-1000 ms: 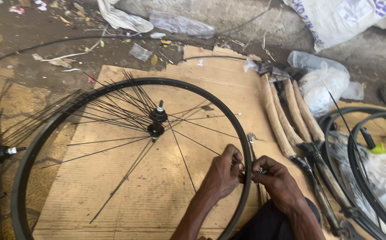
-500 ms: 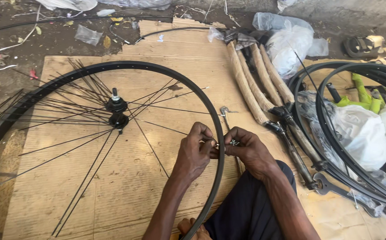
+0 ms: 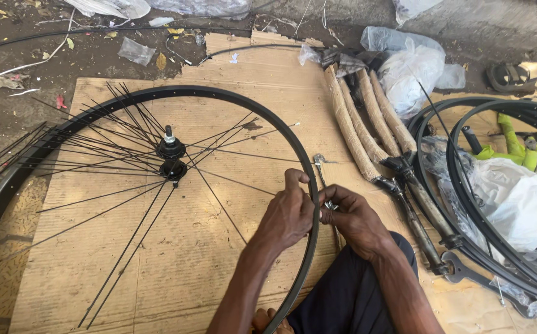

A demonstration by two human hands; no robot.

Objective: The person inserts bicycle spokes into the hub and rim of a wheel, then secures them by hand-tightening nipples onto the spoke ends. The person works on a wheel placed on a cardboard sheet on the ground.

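With only a few spokes (image 3: 219, 198) reaching the black rim (image 3: 308, 185) on the cardboard (image 3: 268, 86), lacing looks early; left hand (image 3: 288, 215) grips the rim, right hand (image 3: 355, 218) pinches a small metal tool (image 3: 325, 179).

Light: bright, even daylight
Shadows: soft and faint, thin beneath the spokes
Focus: sharp overall
Edges: slight wide-angle bending

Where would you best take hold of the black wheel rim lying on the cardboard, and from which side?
Probably the near right arc of the black wheel rim, from above, where the left hand and right hand already meet. The rim lies flat on the cardboard, its narrow band suits a finger wrap, and few spokes crowd that arc.
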